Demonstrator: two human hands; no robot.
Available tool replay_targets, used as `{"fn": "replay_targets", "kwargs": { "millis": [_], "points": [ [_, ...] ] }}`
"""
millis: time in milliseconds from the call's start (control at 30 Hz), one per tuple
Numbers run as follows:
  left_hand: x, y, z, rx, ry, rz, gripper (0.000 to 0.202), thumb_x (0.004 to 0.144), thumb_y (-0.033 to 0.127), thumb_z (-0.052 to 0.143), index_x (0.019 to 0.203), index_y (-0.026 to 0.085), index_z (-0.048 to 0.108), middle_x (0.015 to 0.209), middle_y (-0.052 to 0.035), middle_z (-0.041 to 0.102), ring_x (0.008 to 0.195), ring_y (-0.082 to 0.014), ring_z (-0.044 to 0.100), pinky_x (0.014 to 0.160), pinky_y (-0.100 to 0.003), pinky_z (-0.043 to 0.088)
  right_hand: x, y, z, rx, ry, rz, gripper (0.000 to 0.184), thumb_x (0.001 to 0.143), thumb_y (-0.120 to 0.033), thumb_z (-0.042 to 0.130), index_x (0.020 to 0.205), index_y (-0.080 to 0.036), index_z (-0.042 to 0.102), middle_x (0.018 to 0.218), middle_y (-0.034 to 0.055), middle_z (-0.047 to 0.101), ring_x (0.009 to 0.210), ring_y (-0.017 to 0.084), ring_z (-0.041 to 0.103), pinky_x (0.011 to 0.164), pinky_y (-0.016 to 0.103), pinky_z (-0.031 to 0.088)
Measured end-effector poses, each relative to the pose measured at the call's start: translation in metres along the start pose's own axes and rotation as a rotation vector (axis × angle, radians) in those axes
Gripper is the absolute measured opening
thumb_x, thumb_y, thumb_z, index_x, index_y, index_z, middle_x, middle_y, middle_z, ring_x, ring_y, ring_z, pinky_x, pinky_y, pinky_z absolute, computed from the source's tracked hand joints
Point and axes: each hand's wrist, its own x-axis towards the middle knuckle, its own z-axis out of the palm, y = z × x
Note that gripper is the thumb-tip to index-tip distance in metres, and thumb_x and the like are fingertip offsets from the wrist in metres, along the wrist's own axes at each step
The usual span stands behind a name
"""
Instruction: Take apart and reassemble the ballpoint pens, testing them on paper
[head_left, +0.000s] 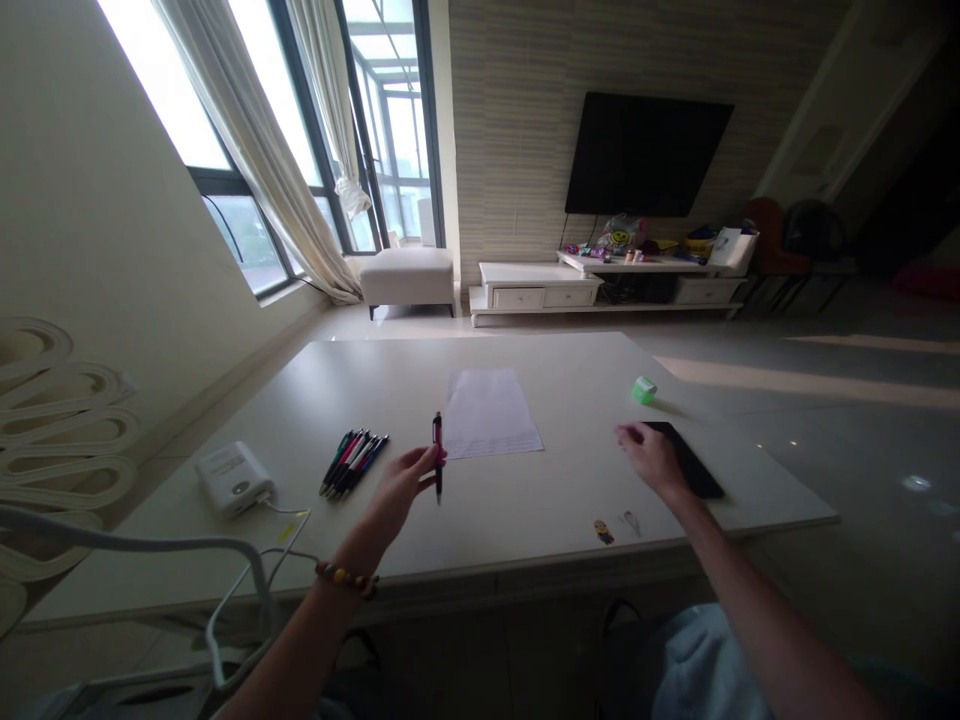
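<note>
My left hand (401, 487) is raised over the white table (525, 510) and pinches a dark pen with a pink band (438, 455), held nearly upright. Several more pens (352, 462) lie in a bunch on the table just left of that hand. A white sheet of paper (489, 412) lies flat beyond the held pen. My right hand (649, 455) rests palm down on the table, fingers stretched out, touching the near end of a flat black device (694, 465).
A small green roll (644, 390) sits at the far right of the table. A white box with a cable (234, 477) is at the left. A small sticker (604, 531) and a clip lie near the front edge. A TV, cabinet and bench stand beyond.
</note>
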Motion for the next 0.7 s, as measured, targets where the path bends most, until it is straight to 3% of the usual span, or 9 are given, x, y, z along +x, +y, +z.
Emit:
{"fn": "replay_targets", "kwargs": {
  "millis": [100,200,267,367,467,533,567,633,700],
  "points": [
    [-0.006,-0.005,0.026,-0.341,-0.039,-0.079,0.038,0.062,0.045,0.077,0.085,0.016,0.067,0.094,-0.0071,0.067,0.088,-0.0166,0.060,0.078,-0.027,0.045,-0.037,-0.054,0.047,0.431,-0.402,0.003,0.059,0.080,-0.066,0.036,0.081,-0.014,0.063,0.068,0.0080,0.062,0.060,0.018,0.057,0.055,0.028,0.040],
    [-0.012,-0.012,0.049,-0.518,-0.055,-0.137,0.033,0.060,0.038,0.080,0.083,0.018,0.066,0.089,-0.0033,0.065,0.083,-0.0130,0.059,0.075,-0.025,0.044,-0.075,-0.091,0.088,0.690,-0.749,0.035,0.061,0.078,-0.071,0.039,0.081,-0.015,0.062,0.060,0.0042,0.059,0.056,0.014,0.054,0.051,0.024,0.035],
    [-0.015,-0.018,0.059,-0.567,-0.059,-0.137,0.032,0.061,0.038,0.080,0.080,0.018,0.064,0.085,-0.0015,0.063,0.077,-0.0112,0.058,0.073,-0.024,0.044,-0.091,-0.104,0.104,0.724,-0.811,0.037,0.059,0.075,-0.071,0.045,0.079,-0.015,0.062,0.057,0.0022,0.056,0.053,0.013,0.052,0.050,0.024,0.033],
    [-0.015,-0.026,0.066,-0.521,-0.050,-0.123,0.034,0.065,0.043,0.076,0.081,0.017,0.061,0.088,-0.0035,0.062,0.079,-0.0134,0.059,0.073,-0.027,0.045,-0.095,-0.112,0.109,0.748,-0.838,0.041,0.056,0.072,-0.070,0.051,0.077,-0.015,0.061,0.052,-0.0008,0.051,0.049,0.011,0.046,0.048,0.024,0.029],
    [-0.014,-0.025,0.062,-0.208,0.079,0.023,0.038,0.074,0.046,0.067,0.101,0.020,0.058,0.105,-0.0091,0.061,0.095,-0.0204,0.059,0.080,-0.035,0.046,-0.085,-0.116,0.101,0.791,-0.885,0.079,0.052,0.072,-0.066,0.056,0.075,-0.014,0.059,0.048,-0.0054,0.040,0.044,0.007,0.034,0.045,0.023,0.024],
    [-0.016,-0.019,0.055,0.190,0.170,0.302,0.039,0.078,0.040,0.064,0.113,0.025,0.055,0.117,-0.0095,0.057,0.109,-0.0237,0.054,0.092,-0.042,0.041,-0.078,-0.116,0.094,0.782,-0.908,0.084,0.047,0.071,-0.061,0.061,0.074,-0.014,0.059,0.047,-0.0078,0.034,0.043,0.006,0.027,0.044,0.023,0.020],
    [-0.017,-0.015,0.052,0.416,0.165,0.464,0.037,0.079,0.035,0.063,0.114,0.027,0.055,0.119,-0.0080,0.057,0.114,-0.0242,0.050,0.099,-0.045,0.035,-0.075,-0.116,0.091,0.762,-0.901,0.072,0.044,0.070,-0.058,0.064,0.073,-0.014,0.058,0.047,-0.0082,0.034,0.043,0.006,0.026,0.044,0.023,0.019],
    [-0.021,-0.009,0.047,0.827,0.049,0.705,0.026,0.083,0.027,0.060,0.108,0.029,0.059,0.113,-0.0045,0.061,0.118,-0.0233,0.047,0.107,-0.048,0.021,-0.073,-0.115,0.088,0.730,-0.849,0.040,0.039,0.068,-0.053,0.068,0.072,-0.015,0.058,0.048,-0.0081,0.035,0.044,0.006,0.027,0.044,0.023,0.018],
    [-0.024,-0.005,0.044,1.086,-0.074,0.756,0.015,0.087,0.025,0.054,0.100,0.027,0.061,0.100,-0.0024,0.065,0.107,-0.0207,0.053,0.106,-0.046,0.023,-0.073,-0.113,0.092,0.765,-0.786,0.034,0.037,0.069,-0.050,0.068,0.070,-0.015,0.057,0.049,-0.0077,0.036,0.044,0.006,0.028,0.044,0.022,0.019]
  ]
}}
